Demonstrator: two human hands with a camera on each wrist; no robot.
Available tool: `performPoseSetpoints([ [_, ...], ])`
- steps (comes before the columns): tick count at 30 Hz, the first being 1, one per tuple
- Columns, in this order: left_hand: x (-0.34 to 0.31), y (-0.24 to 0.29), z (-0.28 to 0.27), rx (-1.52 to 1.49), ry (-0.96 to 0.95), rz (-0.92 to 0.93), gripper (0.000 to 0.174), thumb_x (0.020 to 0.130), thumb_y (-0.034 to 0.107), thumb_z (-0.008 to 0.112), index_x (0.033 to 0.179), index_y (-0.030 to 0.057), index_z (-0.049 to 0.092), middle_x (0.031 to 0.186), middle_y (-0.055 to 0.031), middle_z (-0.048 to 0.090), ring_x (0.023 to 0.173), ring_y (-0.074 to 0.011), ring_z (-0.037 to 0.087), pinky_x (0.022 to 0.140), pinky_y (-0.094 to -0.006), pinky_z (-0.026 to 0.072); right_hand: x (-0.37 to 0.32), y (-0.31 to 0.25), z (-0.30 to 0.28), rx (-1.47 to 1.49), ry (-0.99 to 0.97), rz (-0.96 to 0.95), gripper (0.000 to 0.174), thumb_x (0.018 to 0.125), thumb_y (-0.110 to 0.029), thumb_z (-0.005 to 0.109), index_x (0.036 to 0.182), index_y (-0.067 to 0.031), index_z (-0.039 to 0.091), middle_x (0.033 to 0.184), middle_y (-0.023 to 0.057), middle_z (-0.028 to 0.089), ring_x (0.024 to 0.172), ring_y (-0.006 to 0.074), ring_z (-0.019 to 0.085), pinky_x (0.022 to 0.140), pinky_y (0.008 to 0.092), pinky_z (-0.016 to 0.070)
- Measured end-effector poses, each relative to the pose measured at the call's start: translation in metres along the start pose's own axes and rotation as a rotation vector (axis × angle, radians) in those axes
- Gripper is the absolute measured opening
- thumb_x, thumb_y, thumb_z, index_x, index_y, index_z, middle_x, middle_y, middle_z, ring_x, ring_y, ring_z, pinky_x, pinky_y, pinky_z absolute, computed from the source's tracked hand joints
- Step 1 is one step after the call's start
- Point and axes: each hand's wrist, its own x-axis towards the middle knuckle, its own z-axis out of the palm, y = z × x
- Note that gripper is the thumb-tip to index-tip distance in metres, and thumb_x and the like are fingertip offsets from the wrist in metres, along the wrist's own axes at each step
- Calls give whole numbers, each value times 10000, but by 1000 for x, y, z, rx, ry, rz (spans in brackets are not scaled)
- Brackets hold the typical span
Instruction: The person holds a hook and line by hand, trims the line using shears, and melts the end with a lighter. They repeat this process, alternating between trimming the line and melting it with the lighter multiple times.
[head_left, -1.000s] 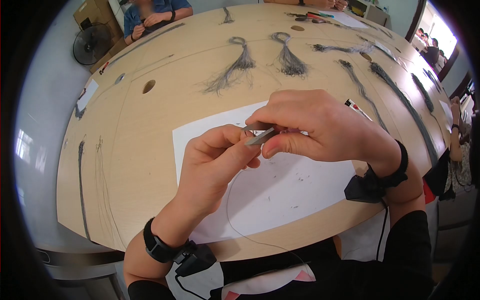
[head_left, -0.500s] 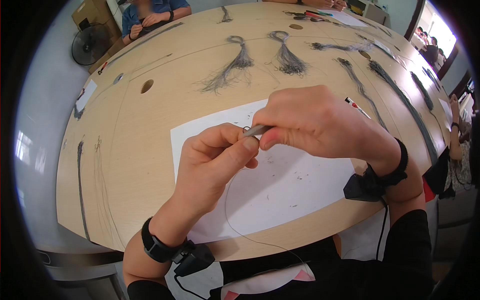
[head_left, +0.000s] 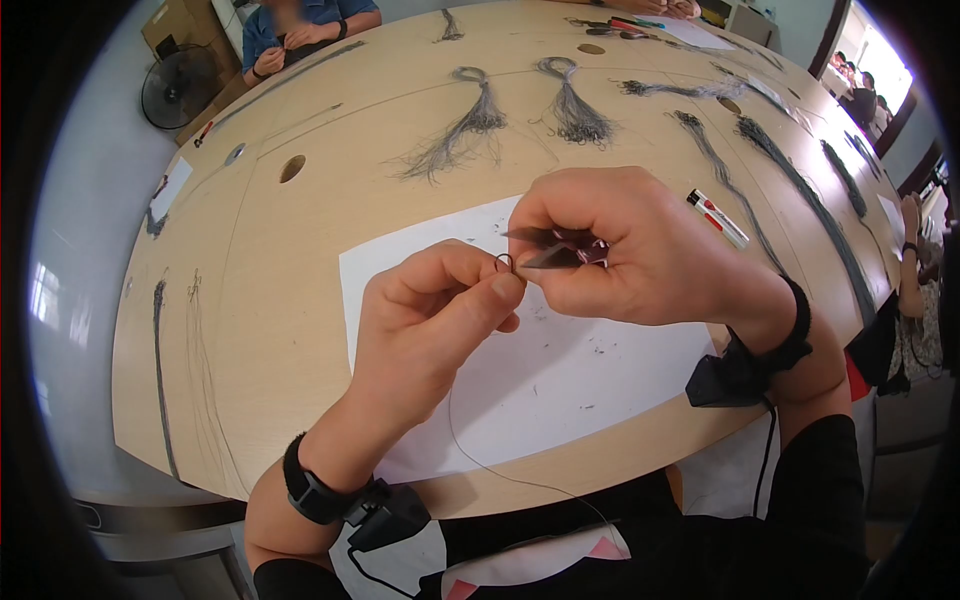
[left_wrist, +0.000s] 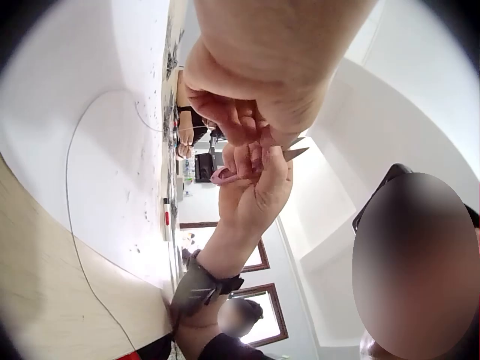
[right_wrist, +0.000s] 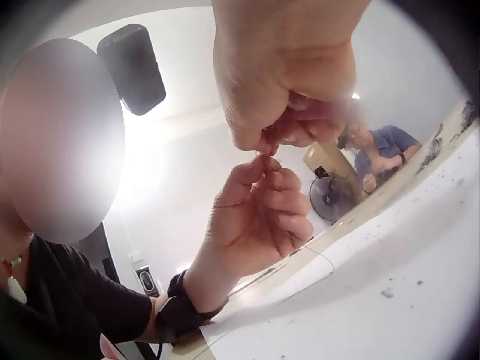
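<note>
Over the white paper (head_left: 560, 390), my left hand (head_left: 425, 315) pinches a small dark hook-like loop (head_left: 504, 258) between thumb and forefinger. A thin grey line (head_left: 455, 420) trails beneath that hand, over the paper and down across the table edge. My right hand (head_left: 635, 245) holds small scissors (head_left: 560, 256), its fingers wrapped round the pink handles. In the head view the blades stand apart, pointing left. In the left wrist view, a pink handle loop (left_wrist: 223, 176) shows below the right hand's fingers. The fingertips of both hands come close together at the loop.
Dark scraps lie scattered on the paper. A marker (head_left: 718, 218) rests to the right. Tied bundles of grey line (head_left: 580, 115) lie farther back, with long dark bundles (head_left: 810, 205) on the right and another (head_left: 160, 380) on the left. Another person (head_left: 310, 35) sits opposite.
The scissors' blades were at the left fingertips and came together; now they are spread again and back to the right. The dark loop shows more plainly. My left hand has hardly moved.
</note>
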Motion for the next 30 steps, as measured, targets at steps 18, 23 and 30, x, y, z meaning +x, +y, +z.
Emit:
performPoseSetpoints([
  [18,-2,1,-3,-112,-60,-83,91,777,86,509,831,25,551,781,-71,577,647,-120,542,592,-239,450,2,11,-5,-135,-112,-239,316,744,-302,548,813,5,525,688,123,507,642,284,502,565,326,389],
  [23,-1,-1,-3,-114,-41,-71,85,775,75,508,825,21,551,772,-76,576,636,-122,542,589,-238,452,4,15,-4,-223,-50,-365,228,719,-211,593,839,-28,530,640,63,478,567,197,486,505,271,376],
  [30,0,-1,-3,-85,-41,-51,82,774,69,509,817,10,547,753,-65,568,632,-112,538,594,-228,453,3,11,-4,-187,-92,-263,256,747,-263,538,793,-10,537,674,117,508,667,282,493,586,340,393],
])
